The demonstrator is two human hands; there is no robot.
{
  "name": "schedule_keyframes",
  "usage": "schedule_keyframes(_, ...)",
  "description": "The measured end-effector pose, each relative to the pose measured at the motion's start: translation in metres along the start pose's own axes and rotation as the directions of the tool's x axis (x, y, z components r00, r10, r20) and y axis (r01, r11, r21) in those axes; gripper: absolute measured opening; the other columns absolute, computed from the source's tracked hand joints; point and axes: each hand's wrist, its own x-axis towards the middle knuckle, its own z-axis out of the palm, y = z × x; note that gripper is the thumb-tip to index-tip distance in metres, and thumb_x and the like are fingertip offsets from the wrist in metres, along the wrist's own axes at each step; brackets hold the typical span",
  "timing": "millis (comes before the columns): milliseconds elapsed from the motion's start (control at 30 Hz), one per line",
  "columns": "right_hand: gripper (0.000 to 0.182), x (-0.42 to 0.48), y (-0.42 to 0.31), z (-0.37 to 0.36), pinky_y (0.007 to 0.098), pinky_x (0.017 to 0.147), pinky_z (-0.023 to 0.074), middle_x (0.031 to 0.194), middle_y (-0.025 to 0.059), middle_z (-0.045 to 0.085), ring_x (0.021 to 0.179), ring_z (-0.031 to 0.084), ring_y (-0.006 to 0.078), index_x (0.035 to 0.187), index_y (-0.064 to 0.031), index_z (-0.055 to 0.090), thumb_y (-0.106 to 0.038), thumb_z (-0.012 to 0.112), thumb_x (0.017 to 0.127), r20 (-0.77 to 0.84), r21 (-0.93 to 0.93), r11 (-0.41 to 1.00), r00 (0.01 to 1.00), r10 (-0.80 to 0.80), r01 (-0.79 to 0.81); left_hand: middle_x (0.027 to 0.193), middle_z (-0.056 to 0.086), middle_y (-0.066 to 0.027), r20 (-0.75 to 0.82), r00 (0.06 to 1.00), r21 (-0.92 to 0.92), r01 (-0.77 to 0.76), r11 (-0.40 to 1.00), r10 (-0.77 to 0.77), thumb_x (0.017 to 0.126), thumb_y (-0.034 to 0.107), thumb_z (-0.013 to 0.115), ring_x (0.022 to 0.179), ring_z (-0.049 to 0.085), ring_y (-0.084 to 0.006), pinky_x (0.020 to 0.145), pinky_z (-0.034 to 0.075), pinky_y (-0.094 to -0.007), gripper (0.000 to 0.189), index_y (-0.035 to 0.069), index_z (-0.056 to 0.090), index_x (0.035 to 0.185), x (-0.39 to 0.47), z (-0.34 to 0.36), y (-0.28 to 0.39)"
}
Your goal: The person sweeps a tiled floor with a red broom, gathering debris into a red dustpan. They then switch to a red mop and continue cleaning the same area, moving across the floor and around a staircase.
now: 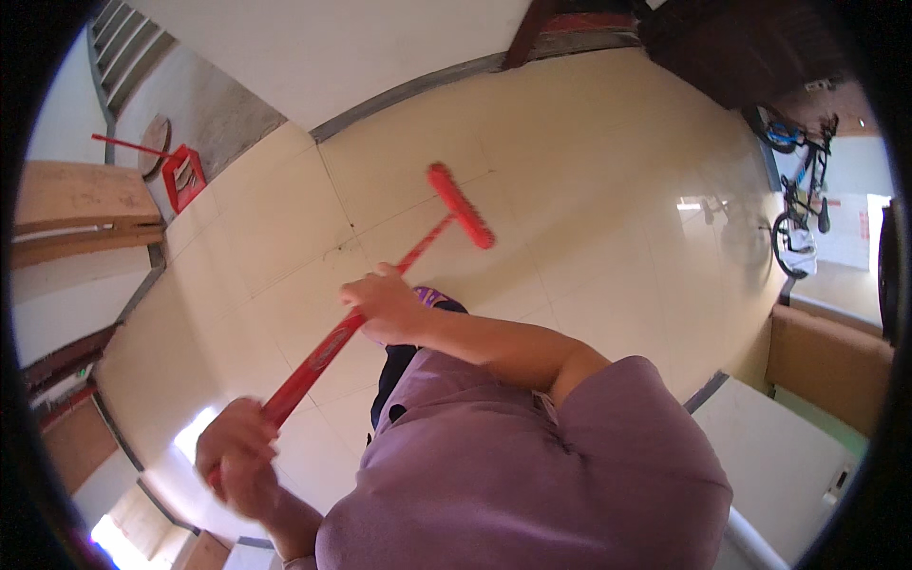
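A long red broom handle [310, 374] runs diagonally across the floor before me. My left hand [239, 456], slightly blurred, grips it near its upper end at the lower left. Further down the handle, my right hand [385, 306] is closed around it. The handle leads to a red broom head [462, 206] with dark bristles along one side, over the tiled floor [598, 164]. Whether the bristles press on the tiles I cannot tell. A purple shoe [431, 296] shows just past my right hand, partly covered by my arm.
Small dark specks [342, 247] lie on the tiles left of the broom head. A red long-handled dustpan [187, 182] stands by a wooden panel [85, 192], near stairs [128, 53]. A bicycle [801, 185] is at the right. A white wall [370, 57] with dark skirting bounds the far side.
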Motion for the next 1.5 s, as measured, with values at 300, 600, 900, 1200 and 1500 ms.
schedule_keyframes(300,0.015,-0.116,0.121,-0.01,0.0476,0.075,0.0365,0.076,0.0062,0.061,0.08,0.06,0.0267,0.079,-0.013,0.058,-0.024,0.063,0.071,-0.088,-0.37,0.79,0.866,0.493,-0.488,0.098,0.059,-0.0092,0.545,0.822,-0.265,0.358,0.895,-0.167,0.085,-0.002,0.052,0.1,0.054,-0.0192,0.087,0.041,-0.0314,0.005,0.001,0.055,0.084,-0.023,0.068,-0.13)
schedule_keyframes(600,0.014,-0.051,0.067,0.11,0.0418,0.066,0.0411,0.074,0.0083,0.06,0.075,0.059,0.0287,0.078,-0.0119,0.06,-0.024,0.06,0.071,-0.227,-0.252,0.892,0.919,0.322,-0.375,0.095,0.062,-0.0106,0.467,0.857,-0.07,0.282,0.957,-0.219,0.085,-0.001,0.054,0.086,0.056,-0.0141,0.075,0.044,-0.0254,0.006,-0.004,0.059,0.085,-0.012,-0.054,-0.103)
schedule_keyframes(900,0.02,0.077,-0.07,0.192,0.0458,0.08,0.034,0.083,0.0029,0.058,0.084,0.056,0.0226,0.086,-0.0116,0.053,-0.008,0.059,0.068,-0.091,0.065,0.99,0.987,0.134,-0.128,0.075,0.061,-0.0116,0.212,0.976,0.147,0.024,0.989,-0.055,0.075,-0.001,0.054,0.073,0.056,-0.0191,0.067,0.044,-0.0314,0.005,-0.001,0.056,0.071,0.002,-0.172,-0.025)
schedule_keyframes(1200,0.015,0.094,-0.091,0.129,0.0447,0.08,0.03,0.081,0.0012,0.057,0.085,0.056,0.0197,0.084,-0.0125,0.052,-0.011,0.059,0.071,-0.168,-0.032,0.997,0.983,-0.081,0.076,0.068,0.062,-0.0115,0.231,0.944,0.12,-0.268,0.956,0.235,0.07,0.018,0.059,0.07,0.061,-0.028,0.077,0.045,-0.0406,0.015,0.003,0.054,0.067,0.015,-0.156,-0.003)
schedule_keyframes(1500,0.009,0.028,0.093,-0.01,0.0422,0.068,0.0354,0.073,0.0051,0.058,0.074,0.057,0.0249,0.076,-0.0116,0.056,-0.01,0.062,0.069,-0.408,-0.15,0.924,0.873,0.266,-0.352,0.109,0.058,-0.016,0.553,0.824,-0.25,0.3,0.921,-0.118,0.082,-0.004,0.051,0.105,0.053,-0.0236,0.093,0.038,-0.0346,0.009,-0.004,0.057,0.089,0.095,-0.008,-0.1)
